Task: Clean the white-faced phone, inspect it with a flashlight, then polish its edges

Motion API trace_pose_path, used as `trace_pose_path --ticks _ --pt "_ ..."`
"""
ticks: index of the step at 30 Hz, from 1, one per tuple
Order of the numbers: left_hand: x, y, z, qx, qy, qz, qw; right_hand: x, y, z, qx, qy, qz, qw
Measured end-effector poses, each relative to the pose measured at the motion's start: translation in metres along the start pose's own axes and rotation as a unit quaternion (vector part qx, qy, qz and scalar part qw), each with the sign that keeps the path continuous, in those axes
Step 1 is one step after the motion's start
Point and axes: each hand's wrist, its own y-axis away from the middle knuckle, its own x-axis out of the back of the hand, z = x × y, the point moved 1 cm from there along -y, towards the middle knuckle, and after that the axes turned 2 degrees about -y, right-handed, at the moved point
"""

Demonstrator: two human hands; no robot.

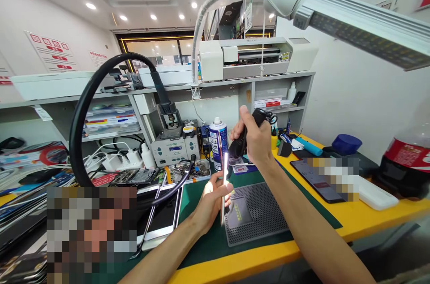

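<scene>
My left hand (215,196) is closed around a thin smartphone (222,205), held upright and seen almost edge-on above the mat. A bright white glare runs along the phone's upper edge. My right hand (257,136) grips a black flashlight (239,144), tilted down with its head close to the phone, apart from it. Below the hands lies a grey perforated pad (265,205) on the green work mat (198,248). A blue-and-white spray can (217,136) stands just behind the phone. The phone's screen is turned out of sight.
A hot-air rework station (174,149) stands at the back left, with a thick black hose (79,109) arching forward. White phones (163,212) lie left. A dark phone (317,181) and a cola bottle (408,158) are at right. A lamp (363,24) hangs overhead.
</scene>
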Motion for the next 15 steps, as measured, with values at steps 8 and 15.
trace_pose_path --ticks 8,15 --pt "0.0 0.0 0.002 -0.05 -0.082 0.024 0.995 0.021 -0.003 -0.008 -0.092 0.044 -0.029 0.994" --pt "0.009 -0.007 -0.002 -0.096 -0.162 0.019 0.982 0.028 -0.004 -0.009 -0.195 0.068 -0.111 0.972"
